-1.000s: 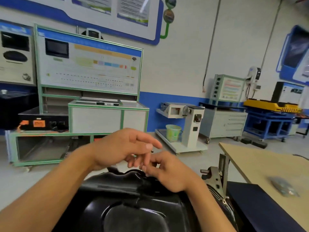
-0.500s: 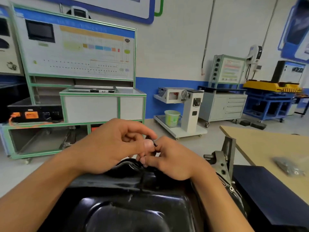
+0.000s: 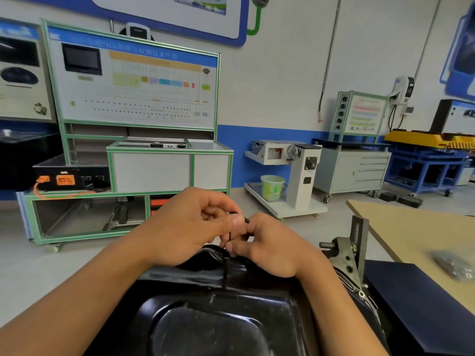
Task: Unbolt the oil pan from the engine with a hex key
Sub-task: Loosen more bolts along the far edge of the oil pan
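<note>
black oil pan (image 3: 218, 327) in the lower centre of the frame, hex key (image 3: 229, 237) upright over its far rim at centre, left hand (image 3: 190, 227) pinching the key's top bend, right hand (image 3: 272, 247) curled round its shaft, wooden table (image 3: 411, 227) at right

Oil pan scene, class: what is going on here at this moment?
A person works at the black oil pan. The left hand and right hand meet at its far edge, both pinching a thin black hex key whose shaft points down toward the rim. Whether it sits in a bolt is hidden.
</note>
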Motion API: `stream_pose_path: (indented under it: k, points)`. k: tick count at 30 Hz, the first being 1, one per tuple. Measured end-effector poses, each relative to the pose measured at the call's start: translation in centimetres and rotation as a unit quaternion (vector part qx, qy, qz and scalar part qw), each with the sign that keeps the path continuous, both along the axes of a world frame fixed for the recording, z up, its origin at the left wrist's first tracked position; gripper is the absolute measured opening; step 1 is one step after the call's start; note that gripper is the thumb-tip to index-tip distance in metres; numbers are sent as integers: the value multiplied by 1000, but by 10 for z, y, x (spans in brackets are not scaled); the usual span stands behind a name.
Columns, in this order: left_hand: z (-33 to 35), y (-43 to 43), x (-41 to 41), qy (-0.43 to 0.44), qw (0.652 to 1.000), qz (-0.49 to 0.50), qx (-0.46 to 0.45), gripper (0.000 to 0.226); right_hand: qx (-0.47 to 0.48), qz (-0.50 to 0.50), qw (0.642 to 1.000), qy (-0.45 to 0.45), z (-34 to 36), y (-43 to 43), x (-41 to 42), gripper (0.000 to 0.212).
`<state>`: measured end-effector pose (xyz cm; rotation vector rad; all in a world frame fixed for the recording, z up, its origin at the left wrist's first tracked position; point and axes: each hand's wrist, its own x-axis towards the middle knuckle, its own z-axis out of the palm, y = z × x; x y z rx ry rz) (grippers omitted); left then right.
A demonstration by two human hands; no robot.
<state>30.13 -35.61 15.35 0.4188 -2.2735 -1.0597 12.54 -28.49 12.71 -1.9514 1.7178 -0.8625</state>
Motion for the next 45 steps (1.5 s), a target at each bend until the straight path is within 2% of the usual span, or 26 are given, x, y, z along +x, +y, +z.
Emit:
stream_pose_path:
  k: [4,9,12,16,18,20,23,26,28,30,31,33,35,37,40,45]
  points:
    - [-1,-1,1,-3,1000,5,-1,9,10,-5,1000,4,1,1,2,17]
    - [-2,1,1,-6,1000,9,-10,13,23,0,1000,-15,1,1,2,33]
    - [-1,1,1,-7,1000,19,-8,15,23,-9,1000,-15,1,-1,2,25]
    - [-2,2,0,-17,999,27,-14,19,33,-9,999,-16,1,-1,3,27]
    - [-3,3,0,-29,999,32,-17,22,37,-8,999,-7,2,-1,5,17]
    - [-2,5,-2,-38,998,51,-18,28,35,-4,999,5,2,-1,5,12]
    - [-1,5,-8,-42,993,103,-27,36,0,20,1000,-8,0,-1,4,15]
    - [0,3,-14,-28,989,133,50,34,-63,55,995,-61,-5,-1,1,9]
    - [0,1,-16,-12,983,121,138,24,-89,61,991,-85,-8,-3,-3,7]
    - [1,0,-16,4,978,112,175,18,-101,55,988,-104,-10,-4,-5,4]
    - [0,0,-15,7,981,116,157,16,-101,51,987,-112,-11,-4,-6,3]
    - [-3,0,-14,1,988,150,46,17,-102,45,987,-114,-12,-4,-6,5]
    - [-5,1,-11,12,980,181,-78,24,-104,39,987,-113,-12,-3,-7,10]
    - [-5,3,-6,41,970,186,-153,29,-102,37,987,-117,-12,-2,-7,13]
    - [-5,5,-3,39,954,214,-206,38,-94,35,988,-114,-12,-1,-6,14]
    - [-8,11,-12,18,943,235,-236,55,-88,39,990,-104,-12,-4,-7,6]
